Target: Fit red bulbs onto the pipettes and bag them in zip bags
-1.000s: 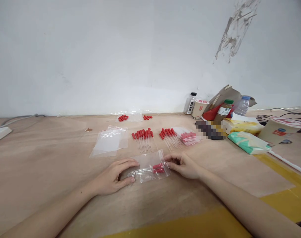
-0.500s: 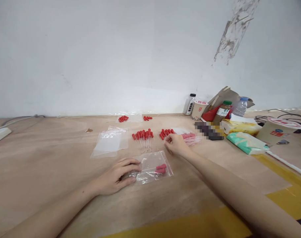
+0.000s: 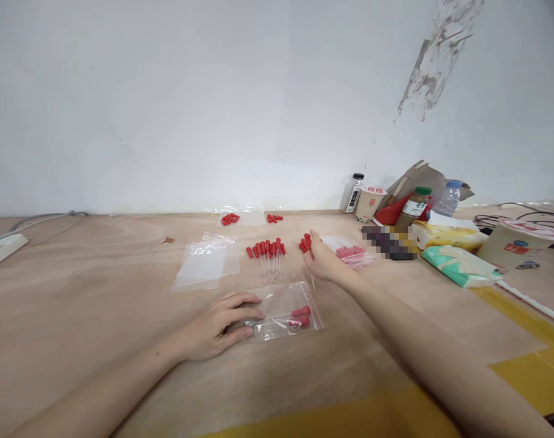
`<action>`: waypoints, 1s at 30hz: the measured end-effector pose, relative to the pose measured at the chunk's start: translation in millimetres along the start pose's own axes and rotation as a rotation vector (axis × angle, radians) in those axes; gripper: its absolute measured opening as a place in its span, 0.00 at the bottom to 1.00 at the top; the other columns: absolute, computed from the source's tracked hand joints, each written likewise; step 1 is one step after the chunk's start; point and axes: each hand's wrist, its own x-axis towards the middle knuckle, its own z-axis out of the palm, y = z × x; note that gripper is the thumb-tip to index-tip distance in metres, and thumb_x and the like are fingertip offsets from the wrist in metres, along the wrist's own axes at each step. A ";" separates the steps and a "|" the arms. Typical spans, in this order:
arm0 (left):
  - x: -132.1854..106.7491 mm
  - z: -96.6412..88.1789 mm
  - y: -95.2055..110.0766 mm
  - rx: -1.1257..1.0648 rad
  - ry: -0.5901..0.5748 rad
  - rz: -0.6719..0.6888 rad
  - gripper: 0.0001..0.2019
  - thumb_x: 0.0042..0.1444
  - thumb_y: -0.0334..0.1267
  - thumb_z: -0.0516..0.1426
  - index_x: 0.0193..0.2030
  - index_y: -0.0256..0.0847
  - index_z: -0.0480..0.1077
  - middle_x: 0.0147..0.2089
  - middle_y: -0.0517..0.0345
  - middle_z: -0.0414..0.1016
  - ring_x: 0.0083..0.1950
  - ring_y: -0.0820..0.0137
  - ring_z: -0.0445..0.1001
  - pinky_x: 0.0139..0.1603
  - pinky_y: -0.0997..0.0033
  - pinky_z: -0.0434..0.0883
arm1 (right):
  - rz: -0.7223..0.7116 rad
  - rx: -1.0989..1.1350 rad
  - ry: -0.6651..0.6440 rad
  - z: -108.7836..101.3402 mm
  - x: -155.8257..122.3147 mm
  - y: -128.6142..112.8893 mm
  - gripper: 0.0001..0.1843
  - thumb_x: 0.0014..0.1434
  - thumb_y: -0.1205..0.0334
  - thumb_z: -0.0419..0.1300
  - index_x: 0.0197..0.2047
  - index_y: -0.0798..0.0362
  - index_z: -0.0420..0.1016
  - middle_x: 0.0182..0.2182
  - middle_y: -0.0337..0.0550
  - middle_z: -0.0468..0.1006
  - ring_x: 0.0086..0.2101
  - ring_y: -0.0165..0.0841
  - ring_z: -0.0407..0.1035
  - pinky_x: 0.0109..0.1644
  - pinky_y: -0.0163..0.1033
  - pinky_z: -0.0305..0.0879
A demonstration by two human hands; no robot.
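Note:
My left hand (image 3: 217, 325) lies on the table with thumb and fingers pinching the left end of a clear plastic bag (image 3: 284, 307); the bag holds a few red-bulbed droppers (image 3: 301, 316). My right hand (image 3: 321, 261) is farther out, closed around a red-bulbed dropper (image 3: 306, 244) from the right-hand row, its glass tip pointing down below the hand. Another row of red-bulbed droppers (image 3: 265, 252) lies just left of that hand.
A pile of empty clear bags (image 3: 204, 263) lies to the left. A filled bag (image 3: 352, 253) sits right of my right hand. Loose red bulbs (image 3: 230, 218) are near the wall. Cups, bottles, tissue packs (image 3: 459, 264) and cables crowd the right. A power strip (image 3: 0, 249) is far left.
My right hand left the bag's right end, reached out to the right-hand dropper row and closed on a dropper. My left hand kept hold of the bag.

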 end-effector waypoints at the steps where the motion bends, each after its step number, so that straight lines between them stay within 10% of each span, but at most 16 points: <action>1: 0.2 0.0 0.1 0.000 0.001 -0.002 0.14 0.60 0.41 0.49 0.53 0.48 0.65 0.58 0.54 0.61 0.58 0.63 0.59 0.57 0.61 0.61 | -0.015 0.124 0.029 -5.6 -4.8 4.6 0.28 0.50 0.69 0.52 0.56 0.58 0.52 0.32 0.46 0.72 0.34 0.36 0.69 0.40 0.40 0.63; 7: 0.9 0.2 0.3 0.002 0.008 -0.005 0.15 0.60 0.41 0.49 0.53 0.48 0.65 0.57 0.54 0.61 0.58 0.62 0.59 0.56 0.61 0.61 | 0.180 0.725 0.135 -14.5 -40.2 29.6 0.29 0.47 0.63 0.53 0.53 0.51 0.49 0.20 0.27 0.59 0.15 0.25 0.59 0.16 0.31 0.58; 18: -0.1 2.7 -1.8 -0.019 0.011 -0.046 0.20 0.60 0.42 0.49 0.59 0.49 0.57 0.59 0.53 0.60 0.59 0.61 0.58 0.58 0.57 0.59 | 0.381 1.145 0.099 12.5 -68.3 23.5 0.16 0.49 0.57 0.59 0.38 0.49 0.56 0.24 0.33 0.71 0.23 0.28 0.71 0.31 0.37 0.70; 25: -0.1 2.8 -1.5 -0.002 0.009 -0.066 0.21 0.60 0.43 0.49 0.60 0.48 0.54 0.59 0.54 0.59 0.60 0.63 0.57 0.58 0.59 0.59 | 0.256 0.857 -0.293 -8.5 -73.3 31.0 0.14 0.44 0.55 0.65 0.30 0.56 0.69 0.19 0.33 0.70 0.19 0.23 0.63 0.23 0.30 0.60; 30: 1.3 1.7 -0.3 0.000 0.010 -0.069 0.22 0.59 0.43 0.50 0.60 0.47 0.54 0.59 0.53 0.60 0.59 0.63 0.58 0.58 0.59 0.59 | 0.086 0.698 -0.347 -7.7 -72.2 27.4 0.12 0.44 0.56 0.64 0.30 0.55 0.73 0.22 0.36 0.73 0.24 0.25 0.64 0.28 0.31 0.59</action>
